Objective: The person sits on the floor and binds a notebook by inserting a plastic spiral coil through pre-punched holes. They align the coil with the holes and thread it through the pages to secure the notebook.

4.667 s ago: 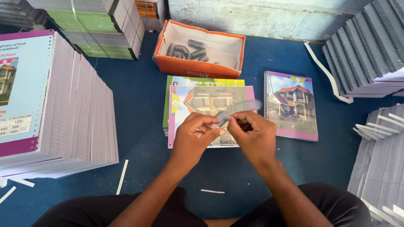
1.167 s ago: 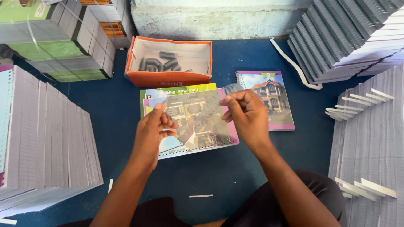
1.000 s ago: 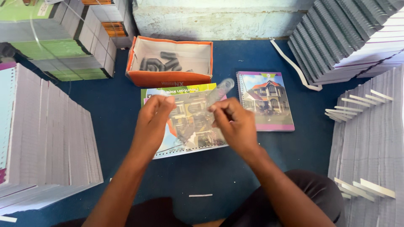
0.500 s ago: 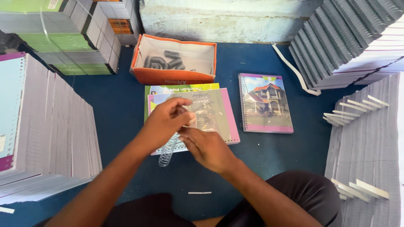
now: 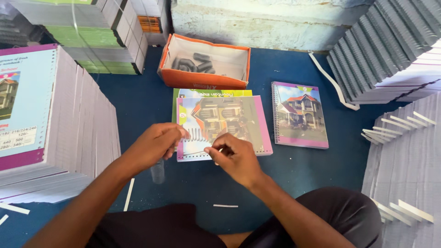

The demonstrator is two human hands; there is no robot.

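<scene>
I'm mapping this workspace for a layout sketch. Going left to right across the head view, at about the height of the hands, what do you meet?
Tall stack of unbound notebook pages → left hand → wire spiral → right hand → bound notebook with house cover → stacks of grey sheets.

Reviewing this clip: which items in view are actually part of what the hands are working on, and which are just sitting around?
In use:
left hand and right hand, both on the wire spiral
unbound notebook under the spiral
orange box holding more coils, likely the supply

Lying about:
bound notebook to the right
stacks of sheets on the left
paper strips on the blue floor
</scene>
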